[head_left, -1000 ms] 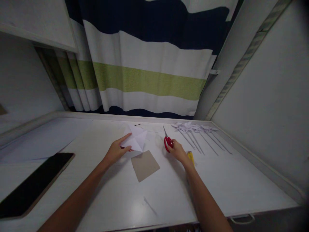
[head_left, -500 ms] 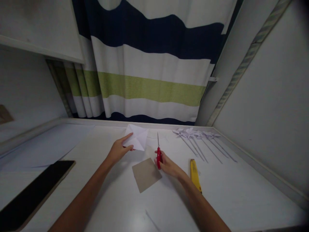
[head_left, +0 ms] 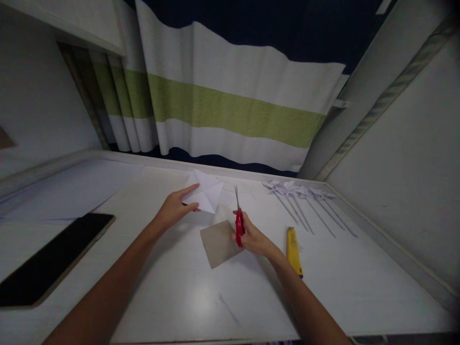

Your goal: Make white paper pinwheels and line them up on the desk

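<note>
My left hand (head_left: pixel 176 207) pinches the near-left edge of a creased white paper square (head_left: pixel 206 192), held up off the table. Something small and reddish shows under its fingers, too little of it to name. In my right hand (head_left: pixel 253 237) is a pair of scissors (head_left: pixel 239 227) with red handles, the blades pointing away from me and parted slightly. The scissors are to the right of the paper and apart from it. A grey-brown square card (head_left: pixel 219 244) lies flat below, its right corner partly covered by my right hand.
Several white paper pinwheels on sticks (head_left: pixel 309 199) lie at the back right. A yellow box cutter (head_left: pixel 294 251) rests right of my right forearm. At left are a black tablet-like slab (head_left: pixel 57 261) and white paper sheets (head_left: pixel 79 187). A striped curtain (head_left: pixel 230 103) hangs behind the table.
The view has tipped downward, so the table sits higher in the picture. The scissor blades have parted slightly. My left hand keeps its hold on the paper.
</note>
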{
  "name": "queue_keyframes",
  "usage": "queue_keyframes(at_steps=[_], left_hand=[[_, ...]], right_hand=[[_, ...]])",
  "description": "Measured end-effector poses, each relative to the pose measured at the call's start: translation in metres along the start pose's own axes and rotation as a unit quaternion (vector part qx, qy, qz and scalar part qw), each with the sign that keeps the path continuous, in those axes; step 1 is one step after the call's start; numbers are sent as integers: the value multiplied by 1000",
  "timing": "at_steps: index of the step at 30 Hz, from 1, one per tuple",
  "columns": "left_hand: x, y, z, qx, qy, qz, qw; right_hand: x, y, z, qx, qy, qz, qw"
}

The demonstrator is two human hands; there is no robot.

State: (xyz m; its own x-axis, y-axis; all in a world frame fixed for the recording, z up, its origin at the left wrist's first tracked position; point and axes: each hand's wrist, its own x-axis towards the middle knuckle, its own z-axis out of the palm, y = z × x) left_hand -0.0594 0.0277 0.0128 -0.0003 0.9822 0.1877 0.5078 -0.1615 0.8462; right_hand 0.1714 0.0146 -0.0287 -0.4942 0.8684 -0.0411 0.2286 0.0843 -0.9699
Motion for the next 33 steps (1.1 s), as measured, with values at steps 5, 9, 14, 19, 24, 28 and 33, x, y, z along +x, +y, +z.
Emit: queue_keyframes(at_steps=[5,9,14,19,24,28,33], left_hand=[[-1,2,-5,-5,15,-1,1000],[-1,1,-6,-20,8,-23,1000],[-1,-1,-4,-70,-22,-39,997],[-2,-1,0,-79,-28,-51,995],[-3,0,5,-93,-51,-51,993],[-4,1,7,-94,-54,-46,993],[-4,0,7,-91,-50,-47,993]], right_hand=[[-7,-14,0,64,-140,41,987],[-13,-21,0,74,-241,48,967],[-13,-17,3,108,-248,55,961],[-13,-16,5,123,-256,70,956],[-13,-18,5,133,-262,62,954],[-13,-15,5,145,-261,53,953],[-12,-11,5,149,-267,47,951]])
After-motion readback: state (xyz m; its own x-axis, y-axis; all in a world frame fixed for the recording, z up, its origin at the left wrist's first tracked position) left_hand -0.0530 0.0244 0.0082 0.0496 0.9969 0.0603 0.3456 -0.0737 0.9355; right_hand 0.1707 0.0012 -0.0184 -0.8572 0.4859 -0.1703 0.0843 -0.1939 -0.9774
